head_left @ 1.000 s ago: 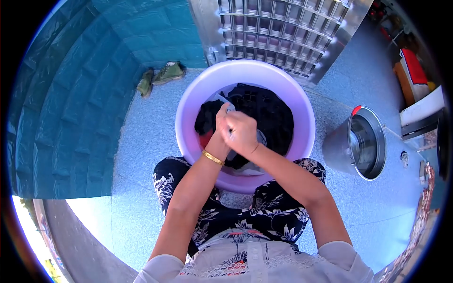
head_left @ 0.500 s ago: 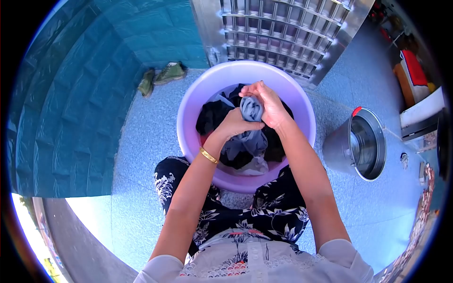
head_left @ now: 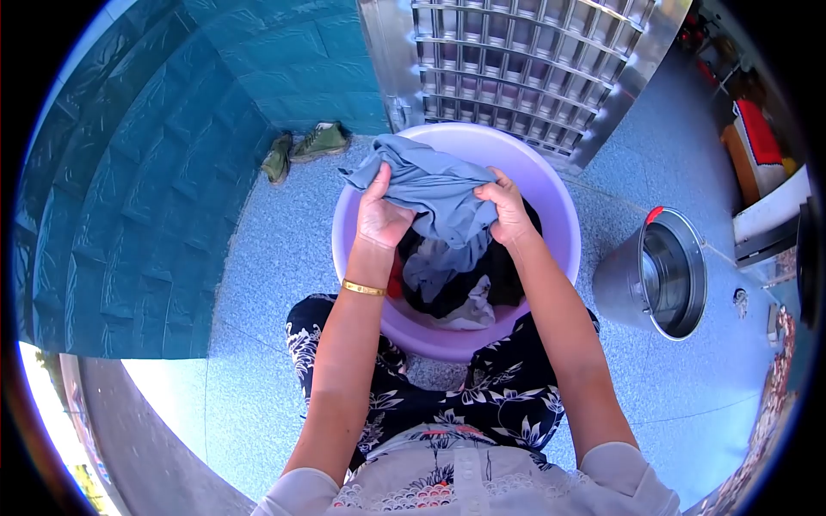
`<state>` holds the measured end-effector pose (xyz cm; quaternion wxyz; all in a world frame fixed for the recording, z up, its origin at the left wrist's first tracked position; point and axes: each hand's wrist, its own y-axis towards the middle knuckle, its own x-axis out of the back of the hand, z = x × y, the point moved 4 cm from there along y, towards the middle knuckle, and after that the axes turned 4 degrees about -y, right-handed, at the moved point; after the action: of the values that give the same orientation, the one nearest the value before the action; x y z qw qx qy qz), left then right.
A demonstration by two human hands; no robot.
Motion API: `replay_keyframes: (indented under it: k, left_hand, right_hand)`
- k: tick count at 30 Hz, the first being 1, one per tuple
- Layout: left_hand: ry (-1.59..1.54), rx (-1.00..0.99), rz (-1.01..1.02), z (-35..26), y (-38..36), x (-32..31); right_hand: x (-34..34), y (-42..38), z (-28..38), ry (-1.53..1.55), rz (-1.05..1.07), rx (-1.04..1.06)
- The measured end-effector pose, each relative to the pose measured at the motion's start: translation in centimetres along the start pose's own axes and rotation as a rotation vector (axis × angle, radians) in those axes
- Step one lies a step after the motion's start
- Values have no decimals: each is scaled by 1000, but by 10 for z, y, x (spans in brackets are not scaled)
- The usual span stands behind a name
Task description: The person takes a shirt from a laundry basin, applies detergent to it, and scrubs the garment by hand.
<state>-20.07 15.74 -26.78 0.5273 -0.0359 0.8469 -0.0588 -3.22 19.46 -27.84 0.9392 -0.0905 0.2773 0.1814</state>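
Observation:
A grey-blue cloth (head_left: 434, 185) is spread between my two hands above a large lilac basin (head_left: 564, 215). My left hand (head_left: 383, 215), with a gold bangle at its wrist, grips the cloth's left part with the thumb on top; its other fingers are hidden beneath. On the right, my right hand (head_left: 508, 206) pinches the cloth's edge. The lower part of the cloth hangs into the basin. Inside lie dark clothes (head_left: 508, 267), a whitish cloth (head_left: 471, 311) and a bit of red fabric at the left.
A metal bucket (head_left: 615, 271) with a red grip on its handle stands right of the basin. Green shoes (head_left: 318, 142) rest by the teal wall (head_left: 146, 206). Behind the basin is a metal-framed door (head_left: 525, 64). My patterned trouser legs flank the basin's near side.
The cloth, bunched in both hands before, is now opened out and raised higher. My left hand has moved left and up, and my hands are farther apart.

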Motion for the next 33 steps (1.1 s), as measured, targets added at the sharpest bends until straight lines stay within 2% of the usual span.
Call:
replay_keyframes:
  k: [3,6,7,8,9,10,12,13,14,15,17,19,20,22,24,26,28,29,30,32,33]
  left_hand:
    - [-175,108,26,14,0,3]
    - [-268,108,-39,18,5,7]
    - [-267,107,-40,19,8,10]
    - [-222,55,-145,19,11,18]
    - [-177,4,-251,20,13,27]
    - [-178,7,-256,23,15,36]
    - [37,43,-106,28,20,46]
    - [-46,117,-148,36,14,34]
    - [-39,148,-68,41,8,24]
    - [-108,222,123,48,6,30]
    - [-175,295,314,60,12,48]
    - [49,59,-183,71,19,76]
    - [-72,56,-347,81,4,51]
    - [0,40,-418,77,-7,39]
    - [83,62,-463,71,-10,32]
    - [128,30,-420,64,7,57]
    - [844,-421,-82,48,19,84]
    - [397,-129,-18,51,1,62]
    - [394,-122,-18,56,5,66]
    - [502,-229,-91,60,16,81]
    - [337,-51,-499,67,0,58]
  right_hand:
    - [2,1,1,106,-84,-5]
    - [-14,-8,5,138,-184,81]
    - [-19,-6,4,-289,-51,297]
    - [-28,-9,1,-716,86,506]
    - [-44,-19,2,-844,143,573]
    - [-64,-32,3,-972,202,636]
    - [-92,-55,3,-1171,233,822]
    - [-102,-65,1,-1218,214,853]
    - [-109,-71,-2,-1265,193,885]
    - [-112,-72,-9,-1301,184,891]
    - [-99,-59,-13,-1249,157,885]
    - [-65,-28,-19,-1205,47,800]
    - [-53,-16,-14,-1189,-47,790]
    - [-39,-6,-18,-1241,-132,680]
    - [-41,-14,-18,-1235,-163,678]
    - [-52,-25,-20,-1234,-186,677]
    - [-89,-57,-14,-1288,23,845]
    - [-95,-62,-18,-1315,57,819]
    - [-98,-66,-22,-1338,90,788]
    - [-69,-39,-31,-1281,-30,892]
    - [-47,-20,-29,-1339,-137,828]
